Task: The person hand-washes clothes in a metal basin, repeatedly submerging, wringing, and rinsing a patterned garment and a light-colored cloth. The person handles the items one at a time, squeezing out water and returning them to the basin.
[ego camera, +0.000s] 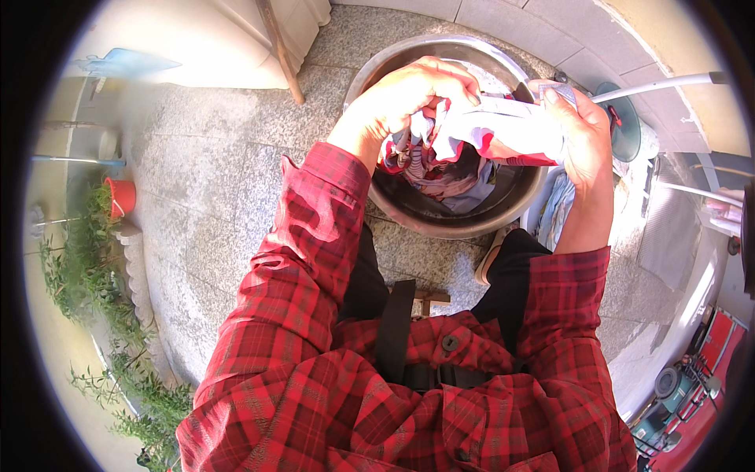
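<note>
Stretched between my two hands is a red and white patterned cloth garment (501, 127), held over a wide metal basin (454, 229). My left hand (416, 97) grips its left part with bent fingers. At the right end, my right hand (581, 127) pinches a pale folded edge, thumb on top. Part of the cloth hangs down towards other wet-looking fabric (454, 183) in the basin. Dark water and some whitish suds (481, 74) show around that fabric. Glare washes out detail on the cloth and my left hand.
Beside the basin on the right, a pale container holds blue cloth (557, 203). A greenish round basin (622, 124) leans near the tiled wall (531, 29). A wooden stick (280, 53) stands at the upper left. Plants (88, 265) and a red bucket (121, 197) line the left side.
</note>
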The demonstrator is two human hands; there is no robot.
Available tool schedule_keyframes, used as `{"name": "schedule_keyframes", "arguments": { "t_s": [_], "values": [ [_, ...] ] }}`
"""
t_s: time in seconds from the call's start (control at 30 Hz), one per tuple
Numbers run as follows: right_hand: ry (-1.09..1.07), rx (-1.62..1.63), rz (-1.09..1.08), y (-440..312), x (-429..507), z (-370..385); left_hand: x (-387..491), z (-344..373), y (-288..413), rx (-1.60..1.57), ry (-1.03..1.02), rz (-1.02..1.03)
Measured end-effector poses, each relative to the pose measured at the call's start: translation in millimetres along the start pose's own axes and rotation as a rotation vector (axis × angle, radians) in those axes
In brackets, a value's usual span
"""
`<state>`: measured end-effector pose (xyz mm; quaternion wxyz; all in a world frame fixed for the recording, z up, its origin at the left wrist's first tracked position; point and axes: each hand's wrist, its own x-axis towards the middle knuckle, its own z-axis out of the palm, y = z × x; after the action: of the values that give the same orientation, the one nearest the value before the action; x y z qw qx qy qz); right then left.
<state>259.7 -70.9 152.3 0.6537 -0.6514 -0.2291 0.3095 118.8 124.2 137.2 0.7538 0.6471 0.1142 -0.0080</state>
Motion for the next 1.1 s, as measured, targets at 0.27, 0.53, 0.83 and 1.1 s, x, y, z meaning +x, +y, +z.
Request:
{"name": "schedule_keyframes", "arguments": {
  "t_s": [0.27,0.53,0.83,1.1],
  "values": [
    [0.013,0.083,0.018,2,3,-7,3,4,0,-0.041,0.042,-0.02],
    [-0.112,0.184,0.273,3,3,-4,7,6,-3,-0.094,0.044,-0.008],
    [-0.352,-0.27,0.004,15,-8,37,12,14,-16,-0.097,-0.06,0.016],
    [0.059,-0.237,0.122,-13,-4,-15,11,-1,-10,-0.03,0.171,0.034]
  ]
}}
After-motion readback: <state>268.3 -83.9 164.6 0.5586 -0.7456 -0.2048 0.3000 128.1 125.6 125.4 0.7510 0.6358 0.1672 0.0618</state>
